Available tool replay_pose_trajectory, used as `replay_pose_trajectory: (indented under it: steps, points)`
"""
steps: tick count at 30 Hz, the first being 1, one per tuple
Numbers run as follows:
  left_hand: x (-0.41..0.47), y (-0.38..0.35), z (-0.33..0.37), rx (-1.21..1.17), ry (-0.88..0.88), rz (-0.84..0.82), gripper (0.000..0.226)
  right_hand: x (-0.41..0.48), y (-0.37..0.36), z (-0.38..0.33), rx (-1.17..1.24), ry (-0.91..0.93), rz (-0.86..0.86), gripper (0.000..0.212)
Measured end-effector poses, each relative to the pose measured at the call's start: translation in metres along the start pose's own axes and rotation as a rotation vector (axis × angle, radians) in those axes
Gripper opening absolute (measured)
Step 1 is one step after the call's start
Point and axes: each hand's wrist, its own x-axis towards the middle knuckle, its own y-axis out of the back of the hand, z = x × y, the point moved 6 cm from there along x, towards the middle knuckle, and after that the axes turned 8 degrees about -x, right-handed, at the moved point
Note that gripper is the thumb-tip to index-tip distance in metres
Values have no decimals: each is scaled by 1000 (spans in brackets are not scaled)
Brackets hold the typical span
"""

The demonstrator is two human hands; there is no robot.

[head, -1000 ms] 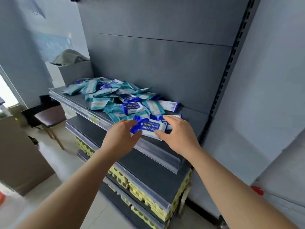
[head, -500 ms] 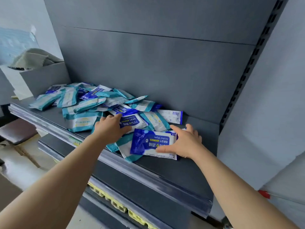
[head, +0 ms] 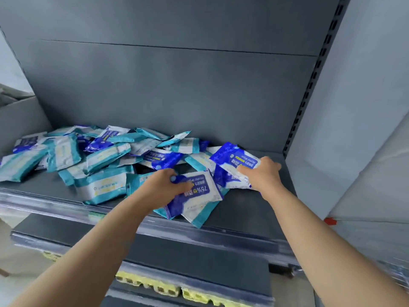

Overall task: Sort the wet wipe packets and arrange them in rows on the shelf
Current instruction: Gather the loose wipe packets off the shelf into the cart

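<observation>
Grey shelf (head: 254,209): a heap (head: 104,156) of teal and blue wet wipe packets, too overlapped to count, covers its left and middle. Near the front edge, the left hand (head: 163,187) grips one blue packet (head: 199,193); the right hand (head: 263,173) grips a second blue packet (head: 234,158) toward the right rear corner.

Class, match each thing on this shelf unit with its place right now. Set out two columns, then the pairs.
1. flat blue plastic packet marked 75%
2. flat blue plastic packet marked Alcohol Wipes
3. yellow moulded egg trays

A. below the grey metal shelf
B. gripped by the right hand
C. gripped by the left hand

Pairs: 1-C; 2-B; 3-A.
</observation>
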Motion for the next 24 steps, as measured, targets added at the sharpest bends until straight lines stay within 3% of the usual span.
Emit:
replay_pose_trajectory:
  steps: [4, 8, 10, 15, 18, 20, 24]
  points:
    - [-1, -14, 9, 77, -38, -76, 38, 4, -8, 4, 129, -55, 44, 44]
    - [10, -6, 6, -152, 23, 27, 52, 15, -12, 3, 276, -89, 27, 41]
    - [21, 0, 2, -293, 79, 91, 47, 21, -10, -2, 312, -75, 50, 37]
    - [45, -11, 10, -471, 206, 118, 16, 37, -23, -18, 245, -46, 22, 28]
    - [59, -19, 16, -524, 265, 134, 21, 47, -29, -26, 125, 10, -55, 24]
    - [66, -23, 18, -605, 299, 131, 13, 54, -28, -26, 75, 25, -108, 24]
    - [73, -33, 21, -756, 326, 116, 28, 61, -26, -29, 157, 77, -182, 25]
